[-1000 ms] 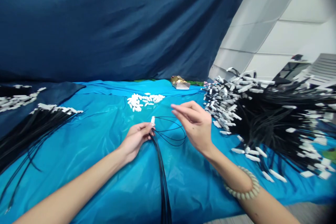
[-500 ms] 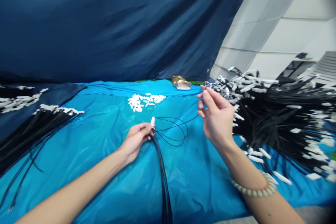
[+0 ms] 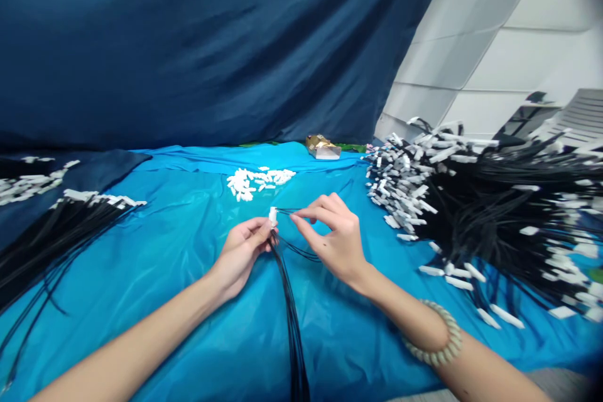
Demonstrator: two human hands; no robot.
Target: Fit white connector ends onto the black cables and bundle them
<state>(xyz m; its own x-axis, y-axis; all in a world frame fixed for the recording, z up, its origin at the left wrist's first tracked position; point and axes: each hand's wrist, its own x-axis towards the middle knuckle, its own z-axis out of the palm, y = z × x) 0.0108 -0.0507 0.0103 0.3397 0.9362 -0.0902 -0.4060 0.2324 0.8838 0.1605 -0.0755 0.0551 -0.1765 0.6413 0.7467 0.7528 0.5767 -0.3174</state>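
Near the middle, my left hand (image 3: 245, 250) pinches a white connector (image 3: 272, 216) standing upright at its fingertips, together with the top of a bundle of black cables (image 3: 292, 320) that hangs toward the front edge. Thin black cable strands leave the connector to the right. Beside it, my right hand (image 3: 332, 235) is closed at the fingertips around the upper black strands, just right of the connector. Other strands curve below toward the right palm, where their ends are hidden. A beaded bracelet circles my right wrist.
A pile of white connectors (image 3: 242, 184) lies behind my hands on the blue sheet (image 3: 179, 213). Black cables with white ends (image 3: 494, 213) are heaped at right; another bundle (image 3: 70, 226) lies at left. A small gold-and-white box (image 3: 325, 149) sits by the dark curtain (image 3: 211, 44).
My right hand has come left and down from beside the right heap to the strands near the connector. The wide cable loops are now drawn in or partly covered. My left hand stays almost still.
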